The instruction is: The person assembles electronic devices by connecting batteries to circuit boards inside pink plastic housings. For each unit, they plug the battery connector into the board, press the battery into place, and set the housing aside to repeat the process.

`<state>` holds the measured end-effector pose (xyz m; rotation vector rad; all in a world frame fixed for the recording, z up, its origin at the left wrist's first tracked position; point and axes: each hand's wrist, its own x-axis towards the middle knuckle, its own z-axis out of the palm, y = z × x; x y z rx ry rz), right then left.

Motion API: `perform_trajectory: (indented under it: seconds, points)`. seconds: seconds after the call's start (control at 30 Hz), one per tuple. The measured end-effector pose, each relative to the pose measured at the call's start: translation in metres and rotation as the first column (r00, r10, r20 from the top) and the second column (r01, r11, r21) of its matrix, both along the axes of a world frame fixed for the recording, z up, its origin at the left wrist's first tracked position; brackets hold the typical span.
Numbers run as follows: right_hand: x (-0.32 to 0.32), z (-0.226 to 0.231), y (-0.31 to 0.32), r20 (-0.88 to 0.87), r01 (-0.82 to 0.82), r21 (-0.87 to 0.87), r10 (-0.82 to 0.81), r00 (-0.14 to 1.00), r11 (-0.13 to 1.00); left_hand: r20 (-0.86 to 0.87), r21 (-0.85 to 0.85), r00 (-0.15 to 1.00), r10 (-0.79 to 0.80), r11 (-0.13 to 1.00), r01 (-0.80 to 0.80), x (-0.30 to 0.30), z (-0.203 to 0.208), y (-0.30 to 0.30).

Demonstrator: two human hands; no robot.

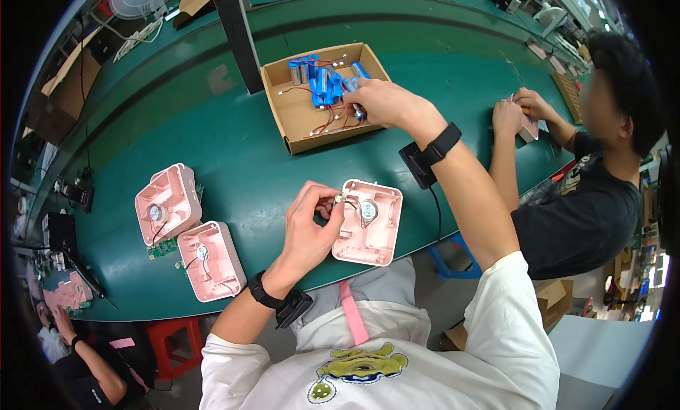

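Near the front edge of the green bench (262, 187), the left hand (306, 222) has thumb and fingertip together on a small pale-green part (341, 197) at the left rim of a pink housing (381, 233), its three o'clock neighbour, apparently to steady the part. Toward twelve o'clock, the right hand (386, 102) dips into a carton (287, 112), whose walls probably stop the blue battery packs (324, 87) rolling away; I cannot tell whether it grips one. At eight o'clock lies a second pink housing (219, 262), open side up, likely for easy access; near two o'clock, a co-worker's hands (508, 117) hold a pink piece (529, 129).
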<state>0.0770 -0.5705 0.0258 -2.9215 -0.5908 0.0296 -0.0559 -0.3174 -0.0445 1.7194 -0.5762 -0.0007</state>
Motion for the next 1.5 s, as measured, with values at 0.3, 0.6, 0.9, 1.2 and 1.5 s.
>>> perform_trajectory:
  seconds: [0.3,0.6,0.9,1.2,1.5]
  points:
    - [0.006,0.004,-0.022,-0.072,-0.002,0.096,0.009,0.997,0.995,-0.009,-0.004,1.000,-0.004,1.000,0.004,0.001,-0.001,0.000]
    - [-0.051,0.053,-0.002,-0.095,0.106,0.982,-0.076,0.993,0.155,-0.020,0.008,1.000,-0.007,1.000,0.007,-0.001,0.001,0.000]
    - [-0.104,0.072,0.026,-0.111,0.113,0.994,0.094,0.989,-0.014,-0.088,0.002,0.996,-0.014,1.000,0.014,-0.003,-0.002,0.002]
    - [-0.144,0.053,0.035,-0.359,0.343,0.929,0.112,0.927,0.135,-0.009,-0.053,1.000,0.013,0.998,-0.014,0.002,-0.003,-0.003]
    - [-0.155,0.047,0.048,-0.426,0.458,0.780,-0.173,0.888,0.427,-0.043,-0.060,0.999,0.018,0.998,-0.020,-0.001,-0.006,0.000]
